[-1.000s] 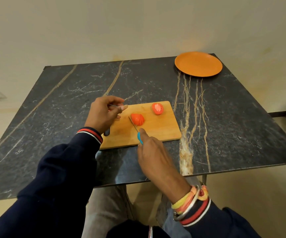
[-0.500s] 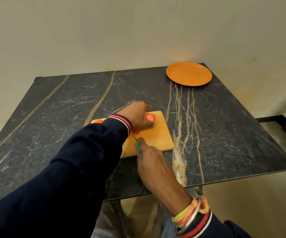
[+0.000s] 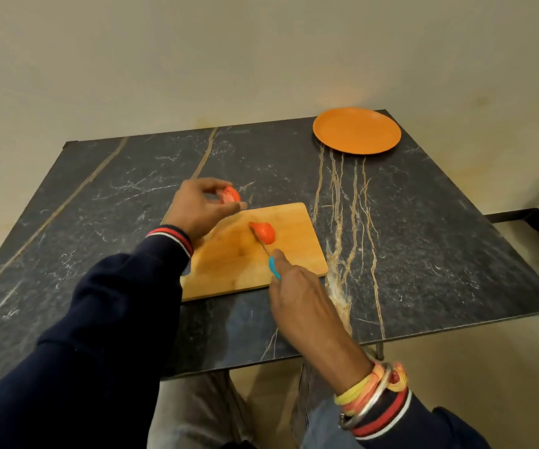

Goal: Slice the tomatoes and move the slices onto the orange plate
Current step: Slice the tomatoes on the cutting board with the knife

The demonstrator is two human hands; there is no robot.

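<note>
My left hand [image 3: 196,205] is raised over the far left corner of the wooden cutting board [image 3: 290,251] and pinches a tomato piece [image 3: 231,195] between thumb and fingers. A second tomato piece [image 3: 264,231] lies cut side down near the middle of the board. My right hand [image 3: 297,286] grips a knife with a blue handle [image 3: 274,268]; its thin blade rests against the left side of that piece. The orange plate [image 3: 357,130] stands bare at the table's far right corner.
The board lies on a dark marble table [image 3: 423,238] with tan veins. A beige wall runs behind it. The table's near edge crosses above my lap, and the floor shows to the right.
My left hand reached across to the far tomato piece, picked it up and drew back to the left with it. The right hand and knife stayed by the other piece.
</note>
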